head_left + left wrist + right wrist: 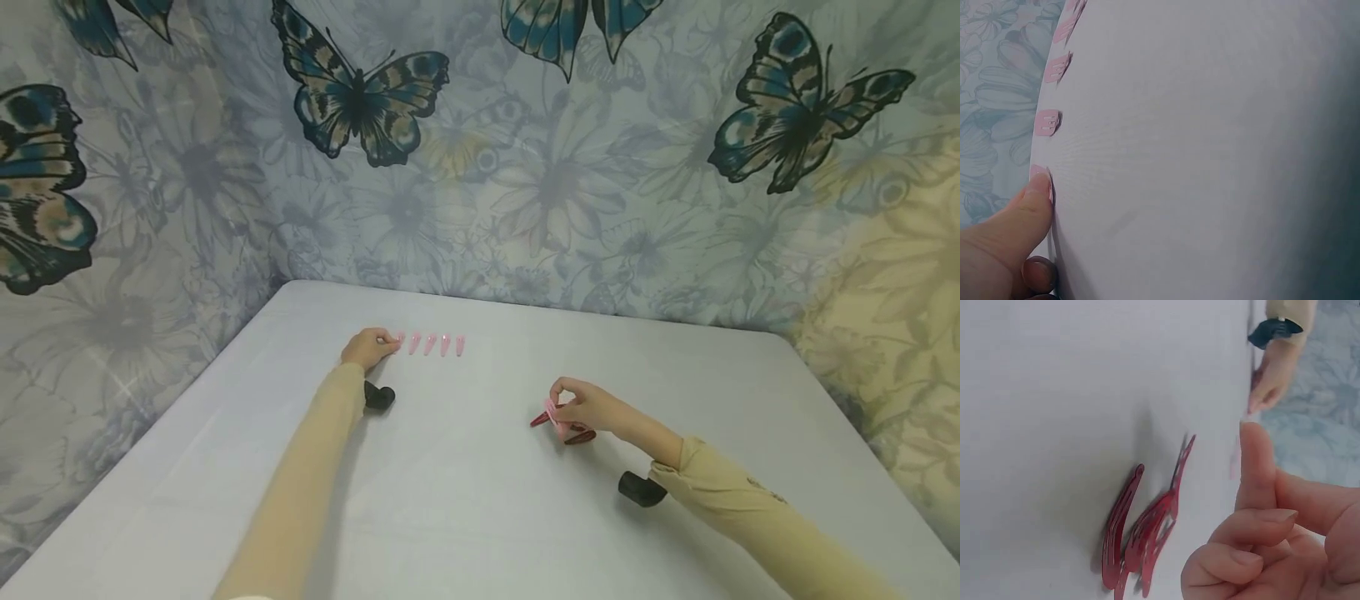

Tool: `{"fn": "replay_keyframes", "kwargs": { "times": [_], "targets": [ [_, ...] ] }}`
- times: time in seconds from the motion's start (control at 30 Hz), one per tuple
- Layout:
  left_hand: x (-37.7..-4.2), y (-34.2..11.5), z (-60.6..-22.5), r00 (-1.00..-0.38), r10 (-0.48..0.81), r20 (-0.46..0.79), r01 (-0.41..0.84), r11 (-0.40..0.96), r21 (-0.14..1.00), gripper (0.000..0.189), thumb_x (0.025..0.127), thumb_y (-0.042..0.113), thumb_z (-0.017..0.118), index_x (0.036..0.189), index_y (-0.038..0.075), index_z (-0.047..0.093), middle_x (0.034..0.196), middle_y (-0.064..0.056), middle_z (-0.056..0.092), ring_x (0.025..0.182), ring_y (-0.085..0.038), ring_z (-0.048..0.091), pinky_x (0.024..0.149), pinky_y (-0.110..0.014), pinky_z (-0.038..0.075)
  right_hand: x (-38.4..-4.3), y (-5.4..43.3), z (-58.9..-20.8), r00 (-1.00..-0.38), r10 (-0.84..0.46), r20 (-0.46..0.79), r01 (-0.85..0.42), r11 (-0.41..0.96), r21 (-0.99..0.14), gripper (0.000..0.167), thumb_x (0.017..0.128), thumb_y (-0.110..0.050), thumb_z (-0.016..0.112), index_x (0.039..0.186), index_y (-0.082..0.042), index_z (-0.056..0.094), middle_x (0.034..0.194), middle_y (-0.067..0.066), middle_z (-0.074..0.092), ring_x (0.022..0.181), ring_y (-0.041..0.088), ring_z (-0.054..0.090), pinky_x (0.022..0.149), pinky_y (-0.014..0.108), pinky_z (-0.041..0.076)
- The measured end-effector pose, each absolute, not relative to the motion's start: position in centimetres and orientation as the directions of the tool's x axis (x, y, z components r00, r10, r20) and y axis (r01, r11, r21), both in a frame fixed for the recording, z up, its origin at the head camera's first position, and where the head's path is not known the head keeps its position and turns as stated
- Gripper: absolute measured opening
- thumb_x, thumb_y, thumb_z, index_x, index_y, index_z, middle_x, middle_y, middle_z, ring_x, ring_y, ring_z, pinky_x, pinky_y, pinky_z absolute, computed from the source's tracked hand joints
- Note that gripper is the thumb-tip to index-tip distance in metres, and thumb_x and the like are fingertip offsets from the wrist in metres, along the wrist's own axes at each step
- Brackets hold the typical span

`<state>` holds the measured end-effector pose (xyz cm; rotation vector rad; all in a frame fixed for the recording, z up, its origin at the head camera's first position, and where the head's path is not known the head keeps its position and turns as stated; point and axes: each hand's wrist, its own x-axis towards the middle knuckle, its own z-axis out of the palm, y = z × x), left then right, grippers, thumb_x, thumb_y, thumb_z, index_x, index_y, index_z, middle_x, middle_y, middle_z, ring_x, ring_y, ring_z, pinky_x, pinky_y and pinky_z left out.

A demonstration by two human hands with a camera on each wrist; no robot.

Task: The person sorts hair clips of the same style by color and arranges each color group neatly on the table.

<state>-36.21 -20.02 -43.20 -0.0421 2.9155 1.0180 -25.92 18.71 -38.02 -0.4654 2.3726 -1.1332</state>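
Observation:
Several pink snap hair clips [446,344] lie in a row near the table's far side. My left hand [369,346] pinches the leftmost pink hair clip [400,338] at the table surface; in the left wrist view the thumb [1036,199] covers most of it. Over to the right, my right hand [592,408] hovers above a small pile of dark red snap hair clips [1147,531]. A pink hair clip [552,409] shows at its thumb and index fingertips in the head view. The right wrist view hides that clip behind the fingers.
A white-covered table [450,500] fills the lower view. Behind it stands a wall [555,192] with a butterfly and flower print. Dark wrist devices [642,489] sit under both forearms, and beige sleeves cover the arms.

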Motion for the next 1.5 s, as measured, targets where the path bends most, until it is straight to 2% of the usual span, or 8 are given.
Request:
{"fn": "replay_keyframes", "kwargs": {
  "times": [0.07,0.27,0.43,0.63,0.9,1.2,1.4,1.5],
  "targets": [
    [-36.1,-20.0,-43.2,-0.998,0.003,-0.069,-0.041,0.783,0.62,0.027,0.094,0.03,0.064,0.1,0.003,0.067,0.134,-0.022,0.058,0.106,-0.034,0.056,0.09,-0.044,0.044,-26.4,18.5,-38.1,-0.824,-0.479,-0.304,-0.047,0.592,-0.804,0.009,0.096,-0.006,0.056,0.1,-0.002,0.049,0.06,-0.005,0.055,0.051,0.008,0.032,0.051,0.021,0.027],
    [-35.5,-20.0,-42.5,-0.998,-0.009,-0.06,-0.044,0.786,0.617,0.026,0.095,0.026,0.063,0.1,0.001,0.068,0.136,-0.024,0.056,0.118,-0.041,0.055,0.098,-0.051,0.043,-28.1,17.1,-38.1,-0.806,-0.495,-0.324,-0.012,0.562,-0.827,0.009,0.095,-0.006,0.056,0.099,-0.003,0.048,0.063,-0.007,0.064,0.051,0.006,0.036,0.051,0.02,0.029],
    [-35.4,-19.7,-42.0,-0.998,0.004,-0.065,-0.036,0.789,0.614,0.028,0.096,0.027,0.062,0.102,0.0,0.067,0.138,-0.024,0.055,0.125,-0.043,0.052,0.104,-0.053,0.041,-29.7,15.8,-37.8,-0.836,-0.446,-0.319,-0.024,0.611,-0.791,0.01,0.096,-0.004,0.056,0.101,-0.003,0.048,0.059,-0.008,0.057,0.051,0.006,0.037,0.052,0.021,0.031],
    [-35.6,-19.7,-42.1,-0.998,-0.002,-0.066,-0.042,0.793,0.608,0.029,0.096,0.028,0.061,0.102,0.0,0.067,0.138,-0.024,0.055,0.123,-0.042,0.053,0.104,-0.052,0.041,-32.2,13.9,-37.5,-0.88,-0.36,-0.31,-0.014,0.672,-0.741,0.012,0.095,-0.006,0.059,0.1,-0.006,0.048,0.057,-0.007,0.052,0.052,0.008,0.031,0.048,0.02,0.023],
    [-35.9,-19.8,-42.5,-0.997,0.0,-0.078,-0.048,0.785,0.618,0.029,0.096,0.028,0.062,0.101,0.001,0.067,0.139,-0.024,0.054,0.125,-0.043,0.052,0.103,-0.053,0.041,-35.2,12.1,-38.5,-0.918,-0.289,-0.272,0.051,0.594,-0.803,0.014,0.094,-0.006,0.06,0.103,-0.006,0.049,0.057,-0.007,0.051,0.052,0.007,0.032,0.048,0.019,0.024],
    [-35.9,-19.6,-42.7,-0.997,-0.001,-0.083,-0.052,0.788,0.614,0.029,0.096,0.03,0.061,0.102,0.001,0.067,0.138,-0.023,0.055,0.123,-0.041,0.053,0.102,-0.052,0.041,-37.1,9.7,-40.4,-0.943,-0.217,-0.254,0.099,0.545,-0.833,0.017,0.089,-0.003,0.064,0.098,-0.008,0.05,0.066,-0.005,0.069,0.047,0.006,0.029,0.047,0.02,0.025],
    [-36.0,-19.6,-42.8,-0.998,-0.007,-0.066,-0.046,0.787,0.615,0.029,0.095,0.029,0.062,0.102,0.001,0.068,0.135,-0.022,0.058,0.118,-0.039,0.055,0.1,-0.051,0.042,-38.3,9.3,-41.1,-0.959,-0.107,-0.263,0.163,0.551,-0.818,0.02,0.088,-0.005,0.065,0.102,-0.008,0.051,0.056,-0.011,0.054,0.047,0.006,0.028,0.047,0.021,0.026],
    [-36.0,-19.7,-42.8,-0.998,-0.01,-0.06,-0.044,0.789,0.613,0.029,0.095,0.029,0.062,0.101,0.001,0.068,0.131,-0.022,0.061,0.11,-0.036,0.057,0.096,-0.048,0.043,-38.6,9.1,-41.2,-0.961,-0.097,-0.259,0.158,0.574,-0.803,0.022,0.088,-0.009,0.066,0.105,-0.008,0.051,0.061,-0.006,0.045,0.049,0.008,0.028,0.048,0.022,0.028]
  ]
}}
